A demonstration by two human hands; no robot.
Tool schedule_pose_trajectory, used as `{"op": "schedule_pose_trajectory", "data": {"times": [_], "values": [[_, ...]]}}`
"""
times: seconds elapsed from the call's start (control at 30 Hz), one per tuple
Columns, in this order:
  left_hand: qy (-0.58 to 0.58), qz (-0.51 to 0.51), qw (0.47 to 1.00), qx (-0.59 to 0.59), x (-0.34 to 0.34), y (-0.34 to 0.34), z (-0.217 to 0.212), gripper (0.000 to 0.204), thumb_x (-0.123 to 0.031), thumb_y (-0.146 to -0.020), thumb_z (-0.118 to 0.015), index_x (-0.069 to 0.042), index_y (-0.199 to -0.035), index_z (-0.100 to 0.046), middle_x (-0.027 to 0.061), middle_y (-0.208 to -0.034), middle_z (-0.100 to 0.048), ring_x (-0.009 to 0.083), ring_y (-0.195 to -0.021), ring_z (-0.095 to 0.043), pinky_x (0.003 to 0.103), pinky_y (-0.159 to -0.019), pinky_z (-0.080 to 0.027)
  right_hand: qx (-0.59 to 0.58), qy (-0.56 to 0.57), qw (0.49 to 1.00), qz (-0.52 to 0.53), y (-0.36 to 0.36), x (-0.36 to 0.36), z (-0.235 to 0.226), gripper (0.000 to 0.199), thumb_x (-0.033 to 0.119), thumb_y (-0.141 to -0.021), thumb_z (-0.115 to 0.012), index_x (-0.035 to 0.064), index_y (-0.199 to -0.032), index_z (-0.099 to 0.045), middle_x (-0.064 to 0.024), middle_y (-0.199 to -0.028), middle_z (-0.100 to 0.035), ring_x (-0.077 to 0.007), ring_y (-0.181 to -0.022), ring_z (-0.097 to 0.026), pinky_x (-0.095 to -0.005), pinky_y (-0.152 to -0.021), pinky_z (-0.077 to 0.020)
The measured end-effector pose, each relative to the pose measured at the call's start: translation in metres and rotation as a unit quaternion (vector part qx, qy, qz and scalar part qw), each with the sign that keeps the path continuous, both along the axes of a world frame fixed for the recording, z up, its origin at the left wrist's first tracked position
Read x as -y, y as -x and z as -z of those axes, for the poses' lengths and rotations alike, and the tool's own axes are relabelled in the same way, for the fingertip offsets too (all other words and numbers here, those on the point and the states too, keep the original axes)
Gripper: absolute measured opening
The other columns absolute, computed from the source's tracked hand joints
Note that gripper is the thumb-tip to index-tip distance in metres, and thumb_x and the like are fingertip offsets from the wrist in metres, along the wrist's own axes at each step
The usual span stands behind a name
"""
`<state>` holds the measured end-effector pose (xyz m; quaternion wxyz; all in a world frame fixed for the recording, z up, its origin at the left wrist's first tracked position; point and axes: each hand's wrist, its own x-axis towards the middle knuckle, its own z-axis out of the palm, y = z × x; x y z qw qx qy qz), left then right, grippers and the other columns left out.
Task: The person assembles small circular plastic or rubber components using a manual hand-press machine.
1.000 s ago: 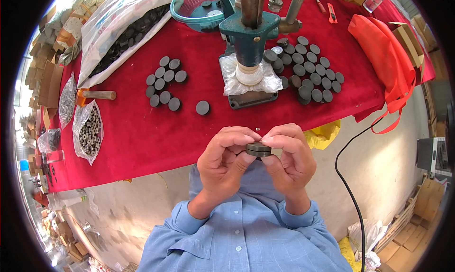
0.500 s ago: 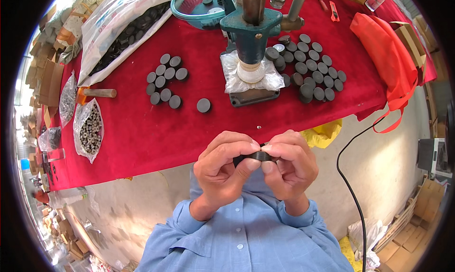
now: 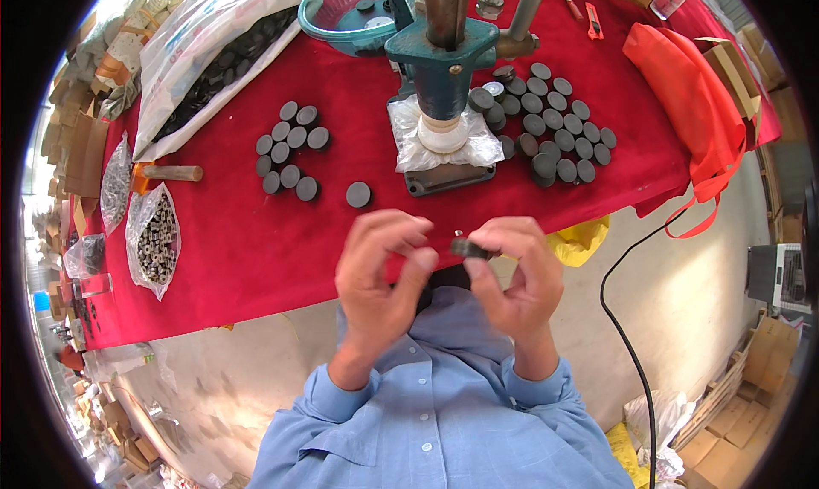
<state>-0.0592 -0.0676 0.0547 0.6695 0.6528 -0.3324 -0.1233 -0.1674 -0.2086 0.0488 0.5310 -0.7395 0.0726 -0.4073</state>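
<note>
My right hand (image 3: 522,277) pinches a small dark round cap (image 3: 467,248), blurred by motion, between thumb and fingers. Apart from it, my left hand (image 3: 375,271) has its thumb and fingers spread, with nothing between them. A tiny shiny metal piece (image 3: 458,233) lies on the red cloth just beyond the cap. One black cap (image 3: 358,194) sits alone past my left hand. Further left is a cluster of several black caps (image 3: 296,138), and a larger group (image 3: 564,139) lies to the right of a green hand press (image 3: 441,71).
The press stands on a dark base with a plastic-wrapped pad (image 3: 409,152). At left are a bag of metal parts (image 3: 155,242), a hammer (image 3: 171,173) and a white sack (image 3: 183,63) of black pieces. A teal basket (image 3: 316,24) stands behind; a red bag (image 3: 674,97) lies right.
Both hands were together on the dark cap. My left hand has let go and moved away left, while my right hand keeps the cap, now slightly farther forward.
</note>
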Motion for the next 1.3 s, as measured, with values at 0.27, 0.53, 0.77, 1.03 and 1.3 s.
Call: {"op": "schedule_pose_trajectory", "data": {"times": [0.27, 0.53, 0.77, 1.03, 1.3], "values": [[-0.243, -0.185, 0.923, 0.235, -0.011, -0.063, 0.045, 0.034, -0.004, -0.083, -0.08, -0.005, -0.116, -0.073, 0.013, -0.115, -0.068, 0.0284, -0.108, -0.064, 0.038, -0.088, -0.054, -0.163, 0.287, 0.918, 0.22, -0.009, 0.063, 0.052, 0.02, -0.003, -0.084, -0.075, 0.0035, -0.102, -0.071, -0.0103, -0.1, -0.063, -0.0279, -0.086, -0.066, -0.0375, -0.069, -0.0541], [-0.152, -0.191, 0.957, 0.156, 0.012, -0.058, 0.024, 0.049, -0.007, -0.078, -0.087, -0.002, -0.122, -0.067, 0.0104, -0.101, -0.074, 0.0198, -0.087, -0.07, 0.032, -0.077, -0.056, -0.135, 0.153, 0.952, 0.226, -0.013, 0.072, 0.043, 0.014, -0.004, -0.089, -0.07, 0.0028, -0.101, -0.072, -0.0093, -0.102, -0.064, -0.0217, -0.082, -0.065, -0.0317, -0.065, -0.0543], [-0.085, -0.144, 0.973, 0.161, 0.076, -0.074, 0.033, 0.061, -0.006, -0.075, -0.09, -0.003, -0.128, -0.059, 0.0077, -0.101, -0.076, 0.0116, -0.081, -0.069, 0.025, -0.066, -0.054, -0.011, 0.095, 0.975, 0.203, -0.037, 0.093, -0.017, 0.015, -0.004, -0.091, -0.067, 0.0021, -0.104, -0.072, -0.0078, -0.099, -0.068, -0.0115, -0.077, -0.064, -0.0249, -0.066, -0.0526], [-0.06, -0.153, 0.968, 0.191, 0.092, -0.072, 0.04, 0.064, -0.01, -0.075, -0.091, -0.004, -0.129, -0.057, 0.0063, -0.102, -0.077, 0.0097, -0.072, -0.061, 0.024, -0.064, -0.05, 0.15, 0.091, 0.982, 0.068, -0.107, 0.124, -0.131, 0.04, 0.029, -0.105, -0.057, -0.0003, -0.132, -0.058, -0.0131, -0.102, -0.067, -0.0182, -0.091, -0.064, -0.0346, -0.084, -0.053], [-0.046, -0.153, 0.973, 0.165, 0.096, -0.072, 0.046, 0.068, -0.011, -0.073, -0.092, -0.005, -0.13, -0.056, 0.0096, -0.101, -0.073, 0.0153, -0.072, -0.06, 0.029, -0.065, -0.053, 0.225, -0.006, 0.973, 0.044, -0.137, 0.095, -0.192, 0.043, 0.043, -0.102, -0.061, 0.0023, -0.116, -0.065, -0.0024, -0.086, -0.061, -0.0132, -0.074, -0.058, -0.0287, -0.074, -0.0518]]}}
